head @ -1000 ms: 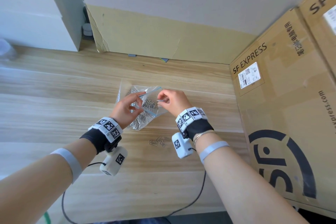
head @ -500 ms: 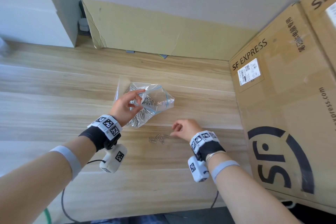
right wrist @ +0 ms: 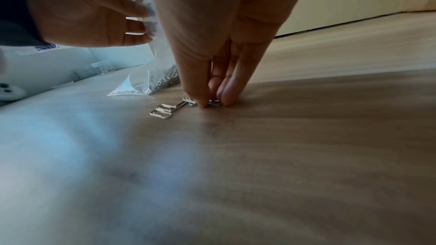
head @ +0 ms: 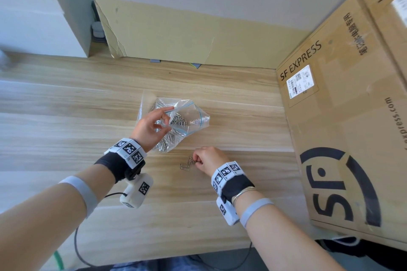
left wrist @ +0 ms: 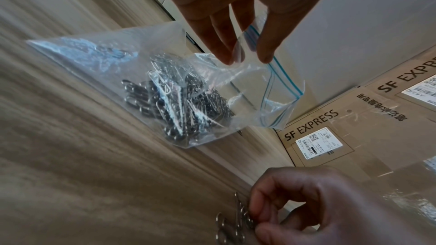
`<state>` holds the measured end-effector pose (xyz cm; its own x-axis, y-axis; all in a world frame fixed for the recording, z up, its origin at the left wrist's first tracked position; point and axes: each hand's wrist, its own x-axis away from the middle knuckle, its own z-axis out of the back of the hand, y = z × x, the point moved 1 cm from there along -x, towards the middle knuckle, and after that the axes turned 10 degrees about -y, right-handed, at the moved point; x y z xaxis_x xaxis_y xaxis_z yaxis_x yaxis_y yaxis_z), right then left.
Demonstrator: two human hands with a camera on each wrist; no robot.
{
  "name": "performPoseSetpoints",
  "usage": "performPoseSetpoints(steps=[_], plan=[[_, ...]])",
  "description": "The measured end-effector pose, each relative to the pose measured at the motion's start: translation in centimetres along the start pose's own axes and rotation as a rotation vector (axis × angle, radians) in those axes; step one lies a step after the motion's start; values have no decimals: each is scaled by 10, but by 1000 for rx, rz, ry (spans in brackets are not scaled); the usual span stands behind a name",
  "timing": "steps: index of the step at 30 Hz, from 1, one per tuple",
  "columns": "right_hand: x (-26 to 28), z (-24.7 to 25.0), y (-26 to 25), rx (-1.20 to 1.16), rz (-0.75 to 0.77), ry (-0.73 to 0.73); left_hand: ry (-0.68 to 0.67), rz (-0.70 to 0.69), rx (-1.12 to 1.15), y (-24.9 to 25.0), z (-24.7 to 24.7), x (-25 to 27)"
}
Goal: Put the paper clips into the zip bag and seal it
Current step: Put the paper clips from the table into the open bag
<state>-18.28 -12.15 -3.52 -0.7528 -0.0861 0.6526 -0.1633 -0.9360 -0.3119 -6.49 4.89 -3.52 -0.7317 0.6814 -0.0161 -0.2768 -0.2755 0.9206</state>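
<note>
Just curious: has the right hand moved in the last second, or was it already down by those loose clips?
Yes. The right hand has moved from the zip bag mouth down toward the table's near edge, and now pinches the loose paper clips.

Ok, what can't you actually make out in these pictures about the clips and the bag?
- How many loose paper clips are left: too small in the head view, half covered by the right hand.
- How many clips the right hand's fingers pinch: hidden by the fingertips in the right wrist view.
- The number of clips inside the zip bag: a tangled heap, blurred.
- The left hand covers part of the bag's mouth.
</note>
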Motion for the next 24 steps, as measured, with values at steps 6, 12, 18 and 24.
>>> performPoseSetpoints(steps=[6, 12, 18, 24], plan=[[-2, 2, -6, 22, -60, -9, 15, 25, 40, 0, 1, 1], [0, 1, -5, -6, -53, -2, 16, 19, 67, 1, 2, 3], [9, 17, 4, -162, 20, 245, 22, 23, 58, 3, 4, 3], [5, 65, -2, -286, 209, 595, 11, 17, 64, 3, 5, 2]])
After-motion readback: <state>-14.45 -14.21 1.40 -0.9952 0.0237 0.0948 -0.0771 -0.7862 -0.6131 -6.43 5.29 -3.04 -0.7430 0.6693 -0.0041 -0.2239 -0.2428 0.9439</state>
